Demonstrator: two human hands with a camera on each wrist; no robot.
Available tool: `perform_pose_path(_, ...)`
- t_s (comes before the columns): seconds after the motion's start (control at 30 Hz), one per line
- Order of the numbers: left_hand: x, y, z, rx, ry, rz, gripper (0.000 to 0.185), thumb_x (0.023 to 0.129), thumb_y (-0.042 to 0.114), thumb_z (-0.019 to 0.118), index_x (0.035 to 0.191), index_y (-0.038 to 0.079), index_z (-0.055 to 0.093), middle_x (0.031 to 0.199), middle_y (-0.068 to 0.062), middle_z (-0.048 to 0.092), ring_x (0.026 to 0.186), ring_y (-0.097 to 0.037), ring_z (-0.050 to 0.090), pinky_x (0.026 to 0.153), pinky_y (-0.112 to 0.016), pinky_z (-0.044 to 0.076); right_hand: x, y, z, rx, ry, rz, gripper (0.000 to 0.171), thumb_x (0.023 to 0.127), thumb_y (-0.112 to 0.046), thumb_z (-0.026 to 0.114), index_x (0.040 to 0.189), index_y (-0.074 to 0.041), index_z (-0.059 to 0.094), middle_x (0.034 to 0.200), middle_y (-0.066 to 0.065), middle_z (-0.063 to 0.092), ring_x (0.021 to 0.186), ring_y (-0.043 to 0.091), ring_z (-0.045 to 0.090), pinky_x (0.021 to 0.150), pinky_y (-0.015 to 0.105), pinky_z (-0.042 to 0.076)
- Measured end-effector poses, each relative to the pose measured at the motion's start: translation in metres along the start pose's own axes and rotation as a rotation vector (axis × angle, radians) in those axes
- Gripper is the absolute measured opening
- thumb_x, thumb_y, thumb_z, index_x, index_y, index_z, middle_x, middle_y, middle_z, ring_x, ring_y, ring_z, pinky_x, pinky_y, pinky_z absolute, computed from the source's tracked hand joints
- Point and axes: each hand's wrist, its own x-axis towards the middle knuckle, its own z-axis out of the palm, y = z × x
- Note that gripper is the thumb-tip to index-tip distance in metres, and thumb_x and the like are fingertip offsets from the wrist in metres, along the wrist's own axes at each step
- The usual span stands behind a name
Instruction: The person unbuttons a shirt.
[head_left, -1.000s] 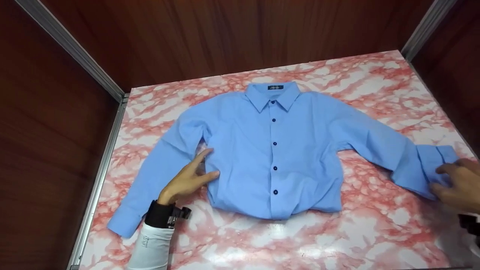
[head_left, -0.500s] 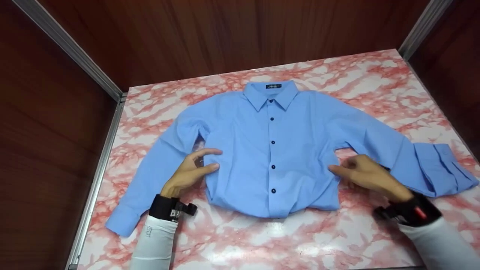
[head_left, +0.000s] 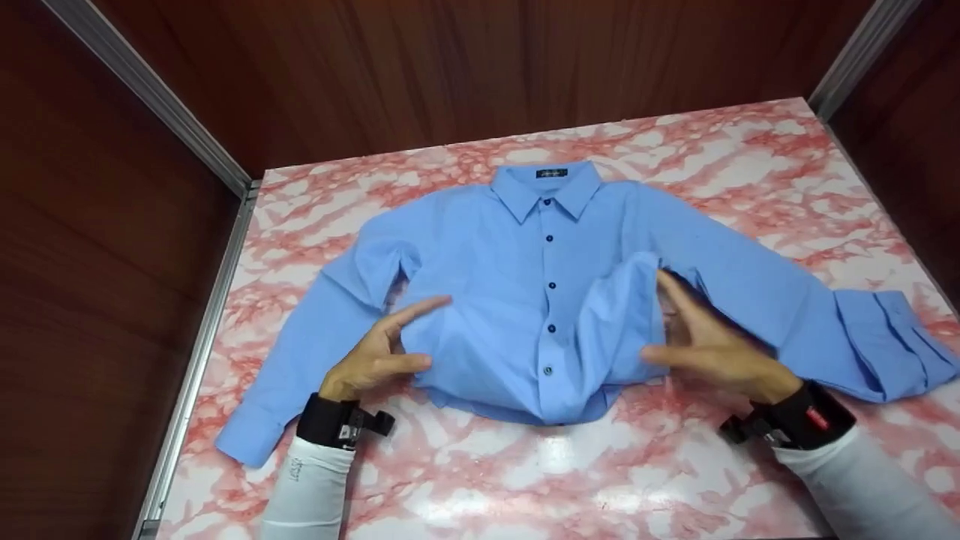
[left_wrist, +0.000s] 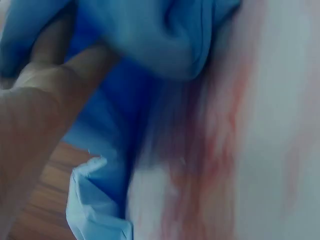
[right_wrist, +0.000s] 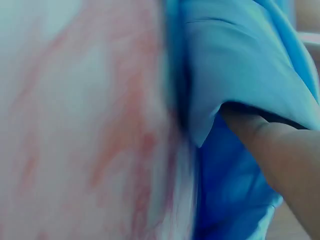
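A light blue button-up shirt [head_left: 487, 255] lies front up, its collar pointing away from me and both sleeves spread out. My left hand [head_left: 375, 352] grips the left side of its body; in the left wrist view the digits run into the blue cloth. On the other side my right hand [head_left: 712, 349] holds the body edge, thumb in front and fingers partly hidden behind a raised fold [head_left: 619, 322]. The lower front is lifted and creased around the button strip. A darker layer [head_left: 487, 409] of the shirt shows under it.
The red and white marbled table [head_left: 555, 487] carries the shirt. Dark wood panels [head_left: 450, 75] with metal corner posts [head_left: 150, 97] stand behind and at both sides. The left cuff [head_left: 251, 435] lies near the table's left edge, the folded-over right cuff [head_left: 900, 345] near its right.
My right hand has come from the right cuff to the shirt's side and raised the cloth there into a fold. My left hand stays at the left side, where the lower front has also lifted.
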Motion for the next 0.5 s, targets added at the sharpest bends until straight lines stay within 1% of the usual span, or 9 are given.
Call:
perform_pose_path(0.03,0.002,0.002,0.004,0.028,0.024,0.018,0.093,0.102,0.004,0.080,0.180,0.013,0.030,0.133,0.019,0.073,0.049,0.001,0.049,0.042,-0.038,0.035,-0.001,0.001,0.004,-0.129,-0.008,-0.017,0.101,0.111,-0.011,0.071,0.183,-0.037,0.005,0.189,0.015,0.016,0.167,0.037,0.033,0.120,0.015,0.042)
perform_pose_path(0.1,0.005,0.008,0.012,0.118,0.071,0.037,0.107,0.100,0.008,0.085,0.183,0.022,0.019,0.173,0.014,0.047,0.059,0.004,0.055,0.048,-0.036,0.042,0.001,0.000,0.010,-0.313,-0.004,-0.074,0.088,0.108,-0.015,0.077,0.180,-0.022,0.027,0.179,0.024,0.037,0.156,0.037,0.047,0.111,0.009,0.043)
perform_pose_path(0.17,0.008,0.014,0.019,0.189,0.112,0.033,0.117,0.097,0.011,0.089,0.184,0.027,0.012,0.184,0.006,0.034,0.099,0.009,0.070,0.077,-0.025,0.057,0.000,-0.004,0.013,-0.366,-0.001,-0.130,0.057,0.110,-0.014,0.074,0.164,-0.011,0.054,0.149,0.021,0.066,0.133,0.026,0.066,0.102,0.013,0.051)
perform_pose_path(0.2,0.009,0.018,0.022,0.222,0.139,0.040,0.120,0.096,0.011,0.090,0.184,0.027,0.010,0.192,0.007,0.009,0.126,0.011,0.064,0.098,-0.017,0.054,-0.001,-0.008,0.012,-0.361,0.007,-0.165,0.041,0.112,-0.010,0.070,0.152,-0.009,0.065,0.131,0.013,0.074,0.117,0.019,0.071,0.095,0.016,0.055)
perform_pose_path(0.27,0.008,0.026,0.026,0.170,0.168,0.069,0.120,0.096,0.006,0.087,0.184,0.025,0.007,0.193,0.002,0.002,0.158,0.010,0.038,0.117,-0.011,0.043,-0.005,-0.018,0.007,-0.229,-0.019,-0.234,0.023,0.115,0.000,0.059,0.131,-0.008,0.072,0.100,0.000,0.073,0.089,0.007,0.071,0.078,0.021,0.059)
perform_pose_path(0.3,0.007,0.031,0.028,0.094,0.166,0.093,0.119,0.096,0.001,0.083,0.184,0.023,0.006,0.193,-0.003,0.001,0.166,0.005,0.028,0.125,-0.013,0.038,-0.007,-0.024,0.004,-0.131,-0.040,-0.260,0.027,0.116,0.003,0.052,0.133,-0.008,0.071,0.101,-0.004,0.075,0.089,0.003,0.073,0.077,0.021,0.061)
perform_pose_path(0.37,0.005,0.040,0.028,-0.074,0.133,0.131,0.115,0.098,-0.008,0.074,0.184,0.019,0.002,0.192,-0.010,-0.001,0.148,-0.002,0.054,0.106,-0.016,0.055,-0.012,-0.034,-0.004,0.125,-0.132,-0.308,0.038,0.119,0.006,0.037,0.145,-0.006,0.062,0.107,-0.002,0.079,0.092,0.007,0.079,0.077,0.024,0.066)
perform_pose_path(0.43,0.002,0.047,0.027,-0.196,0.078,0.111,0.115,0.097,-0.016,0.066,0.183,0.019,0.000,0.192,-0.010,-0.003,0.140,-0.008,0.060,0.099,-0.020,0.060,-0.014,-0.040,-0.012,0.351,-0.221,-0.292,0.041,0.120,0.005,0.026,0.151,-0.005,0.052,0.119,0.006,0.080,0.101,0.018,0.084,0.082,0.030,0.069)
perform_pose_path(0.5,-0.001,0.049,0.022,-0.137,0.063,0.024,0.115,0.096,-0.017,0.064,0.184,0.022,0.001,0.192,-0.007,-0.007,0.151,-0.007,0.051,0.114,-0.019,0.053,-0.016,-0.040,-0.020,0.400,-0.243,-0.207,0.039,0.122,0.000,0.025,0.156,-0.004,0.044,0.125,0.010,0.079,0.106,0.024,0.084,0.085,0.035,0.070)
